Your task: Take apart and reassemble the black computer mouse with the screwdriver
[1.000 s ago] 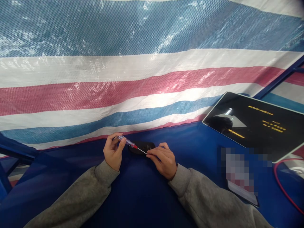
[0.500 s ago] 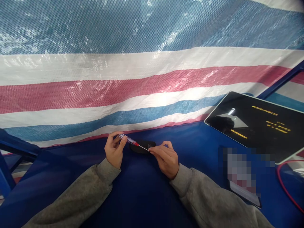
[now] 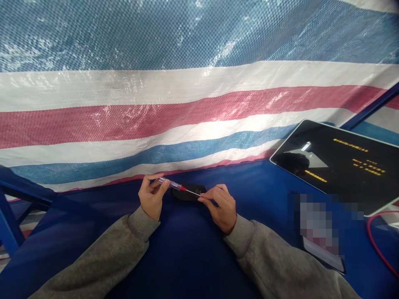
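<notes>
My left hand (image 3: 152,197) is closed around the clear handle of a small screwdriver (image 3: 174,185), thumb and fingers gripping it. The screwdriver has a red collar, and its thin metal shaft slants down to the right. My right hand (image 3: 220,205) pinches the shaft's tip between thumb and forefinger; whether a tiny part is also held there is hidden. Beneath the shaft, on the blue table, lies a black rounded object (image 3: 183,195) with small pale print, resembling an upturned computer mouse. My right fingers cover its right end.
A blue table (image 3: 187,257) spreads under both forearms. At right lies a dark glossy panel (image 3: 330,166) with yellow lettering. Nearer me is a phone-like slab (image 3: 324,253), partly blurred out, and a red cable (image 3: 375,245). A striped plastic sheet (image 3: 187,116) hangs behind.
The screwdriver and both hands have shifted very slightly to the right in view. The grips look the same, and the screwdriver tip stays at my right fingertips.
</notes>
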Tool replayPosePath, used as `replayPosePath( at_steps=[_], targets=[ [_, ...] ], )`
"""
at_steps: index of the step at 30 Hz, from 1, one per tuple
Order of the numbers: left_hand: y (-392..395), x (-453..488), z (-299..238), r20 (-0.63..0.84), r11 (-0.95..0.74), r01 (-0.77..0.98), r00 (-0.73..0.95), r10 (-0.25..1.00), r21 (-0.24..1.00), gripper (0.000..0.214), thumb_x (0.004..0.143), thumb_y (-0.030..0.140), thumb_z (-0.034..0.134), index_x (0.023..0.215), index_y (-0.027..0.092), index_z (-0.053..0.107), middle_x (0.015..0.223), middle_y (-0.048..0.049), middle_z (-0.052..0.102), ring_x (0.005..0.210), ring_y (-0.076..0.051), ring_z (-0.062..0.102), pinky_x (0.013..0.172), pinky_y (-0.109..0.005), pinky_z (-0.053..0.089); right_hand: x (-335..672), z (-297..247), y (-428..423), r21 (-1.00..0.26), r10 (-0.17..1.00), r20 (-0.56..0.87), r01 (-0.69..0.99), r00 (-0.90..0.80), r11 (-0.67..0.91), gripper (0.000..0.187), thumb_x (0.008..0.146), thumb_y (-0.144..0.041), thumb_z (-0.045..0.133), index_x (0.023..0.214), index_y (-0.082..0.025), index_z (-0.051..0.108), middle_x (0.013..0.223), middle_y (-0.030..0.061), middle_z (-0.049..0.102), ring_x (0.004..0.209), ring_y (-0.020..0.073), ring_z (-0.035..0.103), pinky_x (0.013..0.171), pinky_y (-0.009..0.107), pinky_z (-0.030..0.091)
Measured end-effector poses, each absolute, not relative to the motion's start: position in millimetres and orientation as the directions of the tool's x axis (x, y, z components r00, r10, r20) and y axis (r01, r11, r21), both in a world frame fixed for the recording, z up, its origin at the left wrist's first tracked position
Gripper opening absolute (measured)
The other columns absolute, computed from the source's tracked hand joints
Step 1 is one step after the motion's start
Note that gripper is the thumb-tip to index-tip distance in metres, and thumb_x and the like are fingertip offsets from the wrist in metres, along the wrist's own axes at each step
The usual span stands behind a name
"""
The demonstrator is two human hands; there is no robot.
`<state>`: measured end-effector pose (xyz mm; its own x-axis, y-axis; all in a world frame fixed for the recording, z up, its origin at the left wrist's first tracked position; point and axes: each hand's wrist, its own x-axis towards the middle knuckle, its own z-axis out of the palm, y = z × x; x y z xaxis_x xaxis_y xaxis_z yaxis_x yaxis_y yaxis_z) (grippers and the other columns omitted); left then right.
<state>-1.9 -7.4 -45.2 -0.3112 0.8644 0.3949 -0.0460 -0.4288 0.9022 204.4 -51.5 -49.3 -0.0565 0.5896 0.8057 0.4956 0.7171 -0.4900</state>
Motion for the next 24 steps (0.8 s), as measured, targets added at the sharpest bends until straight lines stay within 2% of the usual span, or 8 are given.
replayPosePath(
  at_steps=[10,24],
  targets=[
    [-13.6,3.4,-40.9,0.408,-0.443,-0.071,-0.282,0.868,0.894,0.030,0.069,0.031,0.081,0.085,0.015,0.061,0.063,0.0005,0.070,0.056,-0.013,0.068,0.056,-0.022,0.057,204.2,-45.5,-54.1,-0.454,0.522,0.853,0.472,-0.016,0.756,0.008,0.088,-0.015,0.068,0.083,-0.020,0.064,0.069,-0.0013,0.071,0.057,0.0132,0.064,0.069,0.036,0.043],
    [-14.6,4.9,-43.2,0.380,-0.418,-0.123,-0.251,0.890,0.900,0.030,0.072,0.031,0.080,0.085,0.016,0.058,0.063,0.0005,0.070,0.055,-0.015,0.070,0.056,-0.025,0.058,204.5,-46.3,-54.5,-0.509,0.564,0.825,0.490,0.043,0.708,0.010,0.090,-0.020,0.066,0.080,-0.021,0.064,0.070,-0.0011,0.072,0.056,0.0140,0.065,0.071,0.038,0.045]
  ],
)
